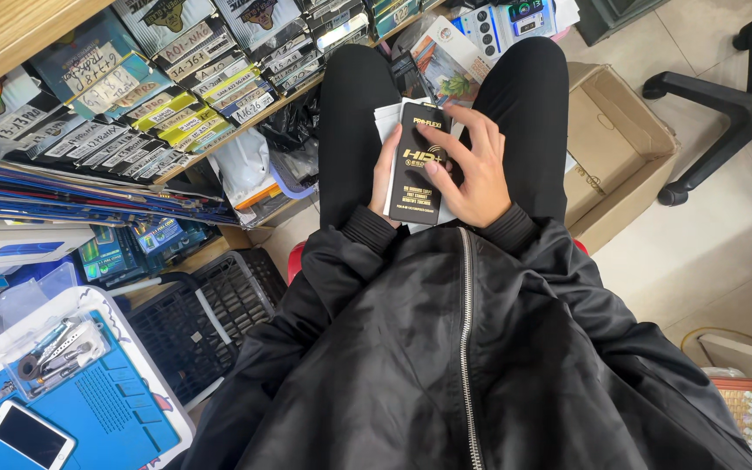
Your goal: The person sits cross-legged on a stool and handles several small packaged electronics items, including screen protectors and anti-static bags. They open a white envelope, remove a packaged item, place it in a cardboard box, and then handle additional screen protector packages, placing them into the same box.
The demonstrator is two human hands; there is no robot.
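Right hand (473,170) lies fingers spread across the face of a flat black rectangular packet with gold lettering (417,165), thumb hooked at its edge. Left hand (384,178) cups the packet's other side from behind, only the finger edges showing. The packet rests over white paper sleeves (391,117) on the lap, between black-trousered knees. It looks like the packet is being steadied for opening; the next move calls for a fingertip finding its flap. Further out: shelves of labelled boxes (176,96), an open cardboard box (624,144), a blue repair mat (106,413) with a white smartphone (30,434).
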